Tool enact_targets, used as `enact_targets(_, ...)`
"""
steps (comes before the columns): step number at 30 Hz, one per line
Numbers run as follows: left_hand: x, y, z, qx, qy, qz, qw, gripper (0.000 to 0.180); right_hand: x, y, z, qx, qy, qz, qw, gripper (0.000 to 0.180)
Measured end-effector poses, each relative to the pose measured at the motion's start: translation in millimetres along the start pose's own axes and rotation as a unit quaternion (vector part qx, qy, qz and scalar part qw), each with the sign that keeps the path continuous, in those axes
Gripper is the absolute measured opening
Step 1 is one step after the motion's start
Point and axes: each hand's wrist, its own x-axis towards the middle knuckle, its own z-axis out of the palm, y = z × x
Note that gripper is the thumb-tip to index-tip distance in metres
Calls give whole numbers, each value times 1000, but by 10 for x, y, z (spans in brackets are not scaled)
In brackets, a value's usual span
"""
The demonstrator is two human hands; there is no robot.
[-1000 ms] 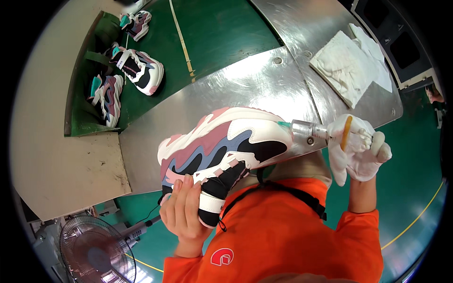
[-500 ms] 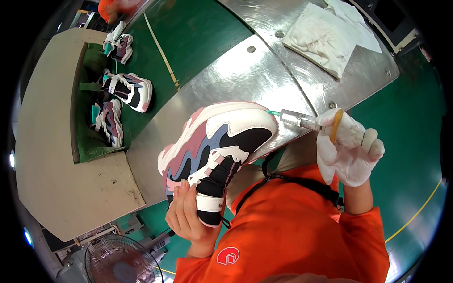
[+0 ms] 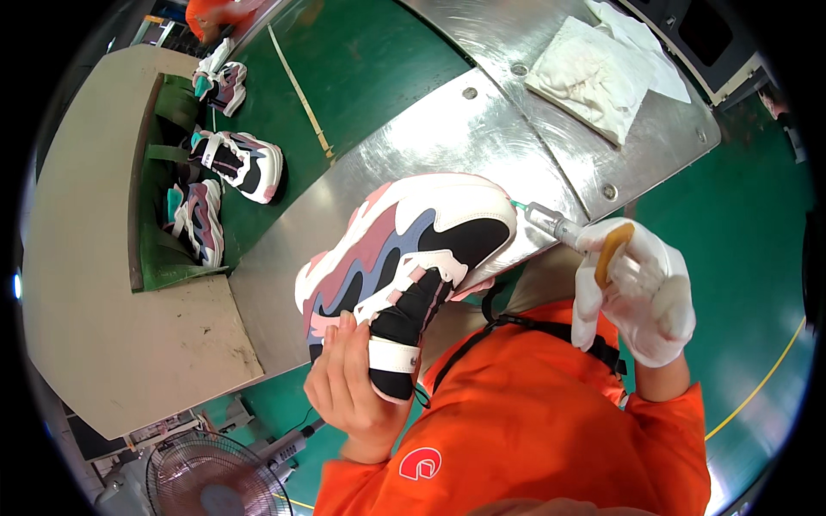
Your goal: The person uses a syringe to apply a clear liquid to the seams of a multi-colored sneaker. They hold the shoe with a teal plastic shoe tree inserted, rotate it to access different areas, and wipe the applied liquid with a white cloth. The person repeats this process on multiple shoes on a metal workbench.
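Observation:
Bare-skinned, my left hand (image 3: 351, 384) is closed round the heel and collar of a sneaker (image 3: 403, 251) in white, black, blue and mauve-pink. The shoe tilts on its side over the near edge of the metal table, toe toward the right. In a white glove, my right hand (image 3: 638, 288) holds a clear syringe (image 3: 551, 222) with its fingers wrapped about the barrel's rear end. The syringe's thin green tip meets or nearly meets the sole edge at the toe; I cannot tell if they touch. A tan-yellow band or strip (image 3: 613, 249) shows at the glove's fingers.
The metal table (image 3: 516, 163) bears folded white cloths (image 3: 589, 77) at the far right. On the left, a green conveyor belt (image 3: 361, 77) carries several similar sneakers (image 3: 249, 168) by a beige tunnel cover (image 3: 95, 215). A fan (image 3: 219, 482) stands at lower left; another person (image 3: 219, 17) is far left.
The sneaker has turned slightly, its toe shifting a little right. My right hand and the syringe have moved slightly down, and the syringe slants more steeply.

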Motion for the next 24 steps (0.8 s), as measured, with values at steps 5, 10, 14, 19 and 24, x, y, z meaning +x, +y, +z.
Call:
enact_targets(5, 210, -142, -22, -57, -44, -4, 997, 51, 16, 99, -102, 26, -85, -6, 996, 104)
enact_targets(10, 530, -316, -34, -106, -98, 2, 990, 59, 121, 232, -195, -23, -145, -48, 988, 100)
enact_targets(14, 811, -387, 34, -158, -117, -12, 980, 54, 240, 392, -294, -51, -180, -95, 978, 96)
enact_targets(19, 1121, -598, 184, -237, -158, 2, 959, 51, 347, 658, -414, -68, -202, -169, 962, 51)
enact_targets(24, 1409, -814, 317, -361, -308, -150, 867, 51, 459, 719, -436, -204, -213, -259, 920, 42)
